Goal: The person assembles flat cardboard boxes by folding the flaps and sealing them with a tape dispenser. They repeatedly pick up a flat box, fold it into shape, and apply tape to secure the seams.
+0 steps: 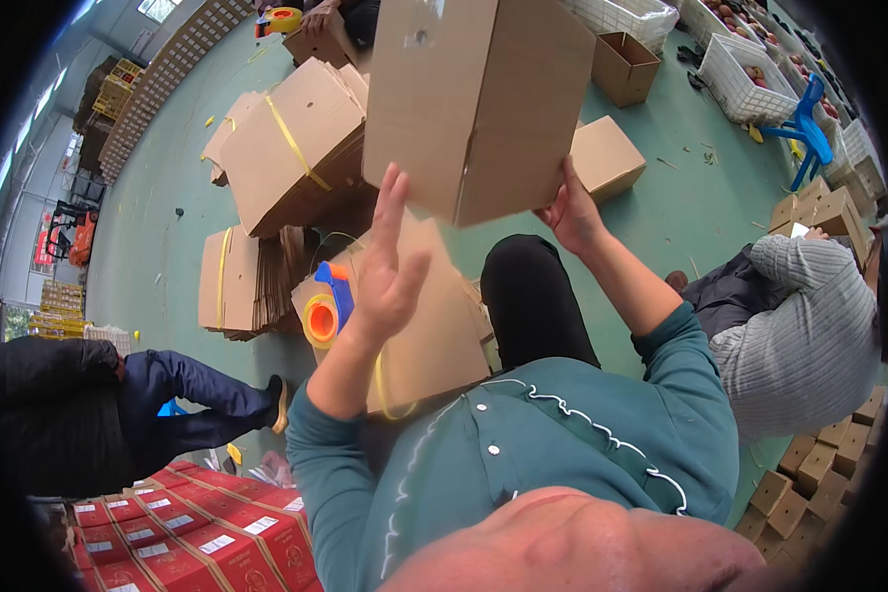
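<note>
A brown cardboard box [479, 94] is raised in front of me, tilted. My right hand [574, 212] grips its lower right corner from underneath. My left hand [390, 261] is open with fingers spread, palm near the box's lower left edge; whether it touches the box is unclear. Below my left hand an orange and blue tape dispenser [324, 311] lies on a flattened carton [434, 335] bound with a yellow strap.
Bundles of flat cartons [291, 143] strapped in yellow lie on the green floor. Small assembled boxes [607, 156] stand further off. A seated person in grey [804, 335] is at the right, another in dark clothes [118, 400] at the left. Red boxes [197, 538] are stacked at lower left.
</note>
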The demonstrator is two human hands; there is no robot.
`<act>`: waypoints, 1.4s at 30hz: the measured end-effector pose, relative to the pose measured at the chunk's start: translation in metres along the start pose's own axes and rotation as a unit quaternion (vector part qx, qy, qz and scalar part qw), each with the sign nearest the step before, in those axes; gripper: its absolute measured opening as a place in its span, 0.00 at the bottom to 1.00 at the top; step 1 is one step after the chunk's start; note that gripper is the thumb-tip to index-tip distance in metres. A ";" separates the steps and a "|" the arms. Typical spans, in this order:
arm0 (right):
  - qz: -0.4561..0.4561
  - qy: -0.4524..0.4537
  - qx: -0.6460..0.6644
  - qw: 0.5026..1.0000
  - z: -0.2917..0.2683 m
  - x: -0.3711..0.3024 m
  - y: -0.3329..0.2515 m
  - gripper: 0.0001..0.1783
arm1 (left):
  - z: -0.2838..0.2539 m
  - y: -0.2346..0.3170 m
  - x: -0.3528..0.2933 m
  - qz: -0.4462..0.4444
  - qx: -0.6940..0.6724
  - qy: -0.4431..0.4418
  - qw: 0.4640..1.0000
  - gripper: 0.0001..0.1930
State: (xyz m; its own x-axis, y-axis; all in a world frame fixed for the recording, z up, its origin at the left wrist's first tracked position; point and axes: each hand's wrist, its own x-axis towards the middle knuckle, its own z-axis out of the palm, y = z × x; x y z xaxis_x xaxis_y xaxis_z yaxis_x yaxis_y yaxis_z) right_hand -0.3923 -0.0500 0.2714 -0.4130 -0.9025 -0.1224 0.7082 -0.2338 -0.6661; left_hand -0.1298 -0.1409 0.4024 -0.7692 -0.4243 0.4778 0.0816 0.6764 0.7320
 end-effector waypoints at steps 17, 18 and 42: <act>-0.146 -0.138 -0.724 0.660 0.030 0.072 0.192 0.41 | -0.050 -0.118 -0.230 -0.345 0.450 0.117 0.815 0.37; -0.092 -0.151 -0.744 0.644 0.036 0.079 0.191 0.40 | -0.044 -0.127 -0.233 -0.348 0.470 0.107 0.804 0.37; -0.254 -0.372 -0.206 0.869 0.071 -0.069 0.009 0.29 | -0.086 -0.142 -0.260 -0.401 0.443 0.078 0.798 0.27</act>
State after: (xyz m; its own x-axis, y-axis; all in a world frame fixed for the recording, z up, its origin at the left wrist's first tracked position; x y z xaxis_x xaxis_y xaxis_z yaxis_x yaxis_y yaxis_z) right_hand -0.3173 -0.0158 0.3264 -0.0191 -0.7406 0.6717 0.2145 -0.6592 -0.7207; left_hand 0.1132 -0.1785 0.2162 -0.2548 -0.9577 0.1340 -0.9308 0.2804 0.2343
